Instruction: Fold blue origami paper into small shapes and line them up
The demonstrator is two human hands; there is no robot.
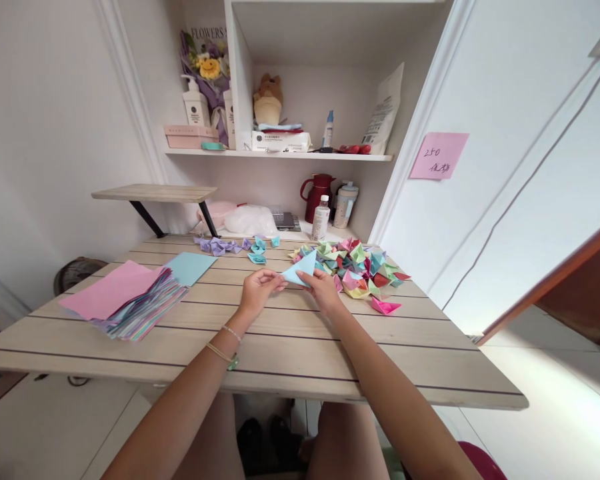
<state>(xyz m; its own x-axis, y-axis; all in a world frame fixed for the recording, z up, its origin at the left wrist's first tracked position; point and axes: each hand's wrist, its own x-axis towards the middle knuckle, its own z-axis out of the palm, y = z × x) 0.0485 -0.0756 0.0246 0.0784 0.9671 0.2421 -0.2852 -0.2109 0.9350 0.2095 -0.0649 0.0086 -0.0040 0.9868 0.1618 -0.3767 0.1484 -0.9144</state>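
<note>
A light blue piece of folded paper point(303, 265), triangular in outline, is held between my two hands just above the table. My left hand point(261, 290) pinches its left corner between thumb and fingers. On the lower right edge, my right hand point(323, 287) grips it with the thumb on the near face; some fingers are hidden behind the paper. Just beyond and to the right lies a heap of folded paper boats point(357, 267) in many colours. One bright pink paper boat point(385, 306) sits apart at the heap's near side.
On the left lie a stack of coloured paper point(147, 307) and a blue sheet point(193, 267). Purple folded pieces point(217, 246) and teal ones point(258, 250) line the back. A bottle point(321, 219), a red jug point(317, 197) and a small raised shelf point(155, 193) stand behind.
</note>
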